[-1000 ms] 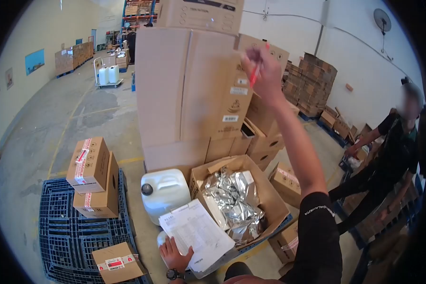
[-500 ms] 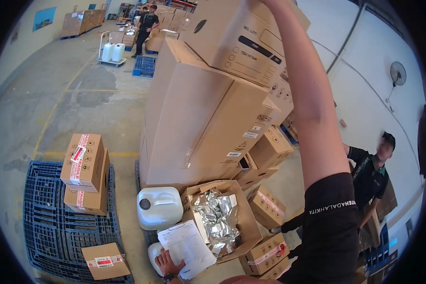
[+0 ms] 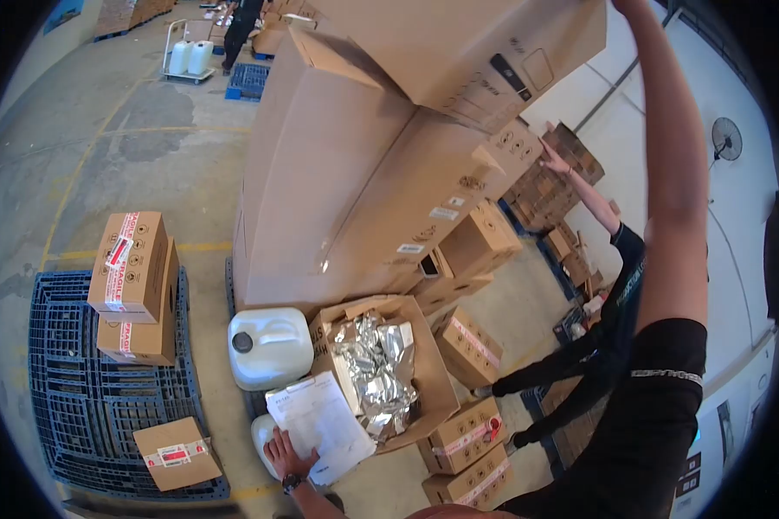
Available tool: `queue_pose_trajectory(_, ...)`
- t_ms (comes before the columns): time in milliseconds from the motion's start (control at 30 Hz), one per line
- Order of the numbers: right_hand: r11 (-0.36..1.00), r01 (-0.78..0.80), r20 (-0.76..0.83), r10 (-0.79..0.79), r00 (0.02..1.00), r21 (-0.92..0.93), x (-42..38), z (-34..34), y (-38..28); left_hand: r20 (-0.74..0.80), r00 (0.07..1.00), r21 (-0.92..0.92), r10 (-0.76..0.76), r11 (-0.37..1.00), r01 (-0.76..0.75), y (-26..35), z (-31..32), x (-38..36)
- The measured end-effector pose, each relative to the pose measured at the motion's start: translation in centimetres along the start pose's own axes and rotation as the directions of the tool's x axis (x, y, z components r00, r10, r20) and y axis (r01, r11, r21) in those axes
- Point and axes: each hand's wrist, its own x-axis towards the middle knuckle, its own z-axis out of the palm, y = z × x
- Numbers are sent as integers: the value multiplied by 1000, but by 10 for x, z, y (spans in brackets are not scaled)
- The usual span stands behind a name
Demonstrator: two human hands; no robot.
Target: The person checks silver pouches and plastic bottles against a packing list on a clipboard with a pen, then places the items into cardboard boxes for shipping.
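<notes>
My left hand (image 3: 287, 456), with a watch at the wrist, lies with fingers spread on the lower left edge of a stack of printed papers (image 3: 325, 424). The papers rest partly over a white jerrycan (image 3: 262, 437) and against an opened carton (image 3: 433, 415) filled with crumpled silver foil (image 3: 381, 368). My right arm reaches up to the top edge of the view. Only a sliver of my right hand (image 3: 621, 3) shows there, by the corner of a large upper cardboard box (image 3: 459, 60); its fingers are cut off. That box leans on a tall cardboard box (image 3: 320, 182).
A second white jerrycan (image 3: 271, 349) stands beside the foil carton. Cartons (image 3: 130, 268) sit on a blue pallet (image 3: 69, 389) at left. At right, a co-worker's hand (image 3: 556, 160) touches the stacked boxes. A trolley (image 3: 186, 73) with jerrycans stands far back.
The large upper box has shifted and tilted to the right, with my right arm moving right too. The co-worker has come closer and reached to the boxes. My left hand stays on the papers.
</notes>
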Motion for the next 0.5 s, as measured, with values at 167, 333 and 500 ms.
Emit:
queue_pose_trajectory(167,731,659,180,-634,752,-179,-71,-140,116,-28,999,40,46,998,-45,0,2,1)
queue_pose_trajectory(333,805,381,224,-310,924,-455,-147,-334,239,-30,999,36,38,999,-37,-4,9,-3)
queue_pose_trajectory(500,674,233,261,-62,963,-701,-253,-494,184,-52,997,70,65,996,-61,0,6,0)
